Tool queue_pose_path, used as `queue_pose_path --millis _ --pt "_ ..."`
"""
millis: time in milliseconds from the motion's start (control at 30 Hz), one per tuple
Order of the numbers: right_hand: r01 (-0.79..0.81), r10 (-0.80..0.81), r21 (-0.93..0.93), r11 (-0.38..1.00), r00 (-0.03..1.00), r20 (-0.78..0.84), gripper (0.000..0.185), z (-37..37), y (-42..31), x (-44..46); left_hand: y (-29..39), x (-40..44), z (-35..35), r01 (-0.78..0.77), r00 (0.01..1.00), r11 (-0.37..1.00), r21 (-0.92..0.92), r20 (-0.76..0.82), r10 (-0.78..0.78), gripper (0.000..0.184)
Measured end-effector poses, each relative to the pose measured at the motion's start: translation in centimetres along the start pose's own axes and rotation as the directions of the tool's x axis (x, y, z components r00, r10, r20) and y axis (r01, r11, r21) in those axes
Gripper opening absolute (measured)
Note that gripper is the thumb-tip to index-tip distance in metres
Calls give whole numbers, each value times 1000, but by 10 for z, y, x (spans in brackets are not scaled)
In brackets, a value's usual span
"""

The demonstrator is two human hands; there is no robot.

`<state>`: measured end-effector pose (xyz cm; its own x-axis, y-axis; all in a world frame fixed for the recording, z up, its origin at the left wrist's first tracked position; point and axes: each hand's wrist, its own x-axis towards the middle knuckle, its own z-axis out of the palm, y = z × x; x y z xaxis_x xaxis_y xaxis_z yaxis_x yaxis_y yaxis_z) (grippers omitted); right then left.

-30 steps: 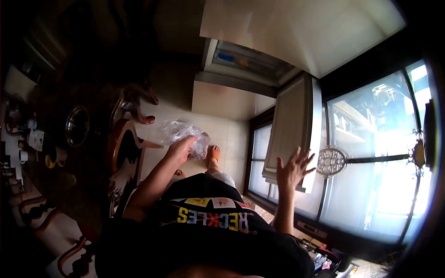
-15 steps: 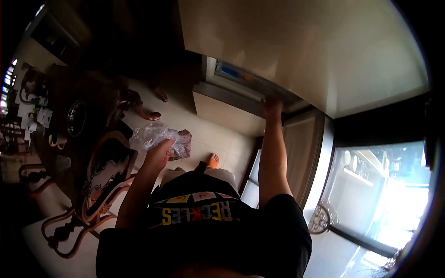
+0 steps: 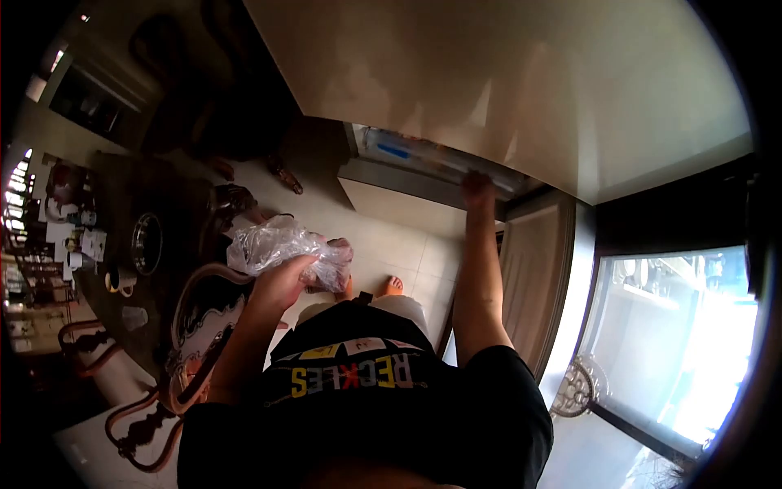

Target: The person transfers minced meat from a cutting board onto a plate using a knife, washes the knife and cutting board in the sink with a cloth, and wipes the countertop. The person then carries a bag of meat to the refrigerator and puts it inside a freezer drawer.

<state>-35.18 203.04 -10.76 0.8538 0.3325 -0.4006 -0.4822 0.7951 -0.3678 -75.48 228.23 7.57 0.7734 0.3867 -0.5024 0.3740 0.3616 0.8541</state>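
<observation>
My left hand (image 3: 285, 279) is closed around a clear plastic bag (image 3: 273, 244). Inside the bag's right end shows a reddish lump (image 3: 336, 254) that looks like raw meat. My right arm is stretched forward, and my right hand (image 3: 478, 189) is at the inner rim of a pulled-out drawer (image 3: 407, 191) low in a pale, glossy cabinet or fridge. Its fingers are dark and blurred, so their grip cannot be made out. Within the drawer lie a blue item (image 3: 393, 150) and other things too dim to name.
A large glossy panel (image 3: 521, 90) overhangs the drawer. On the left stand a carved wooden chair (image 3: 204, 326) and a dark table (image 3: 175, 236) with a round metal-rimmed dish (image 3: 147, 243) and a mug (image 3: 119, 283). A glass-fronted cabinet (image 3: 652, 318) is at right.
The view has shifted slightly. My left hand and the bag sit a little further right and nearer my body. More of the drawer's inside shows; my right hand remains at its rim.
</observation>
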Motion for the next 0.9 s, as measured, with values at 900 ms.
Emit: queue_pose_path --millis 900 --pt "-116 58 -204 972 961 -269 47 -20 30 -199 26 220 271 -936 353 190 297 776 523 29"
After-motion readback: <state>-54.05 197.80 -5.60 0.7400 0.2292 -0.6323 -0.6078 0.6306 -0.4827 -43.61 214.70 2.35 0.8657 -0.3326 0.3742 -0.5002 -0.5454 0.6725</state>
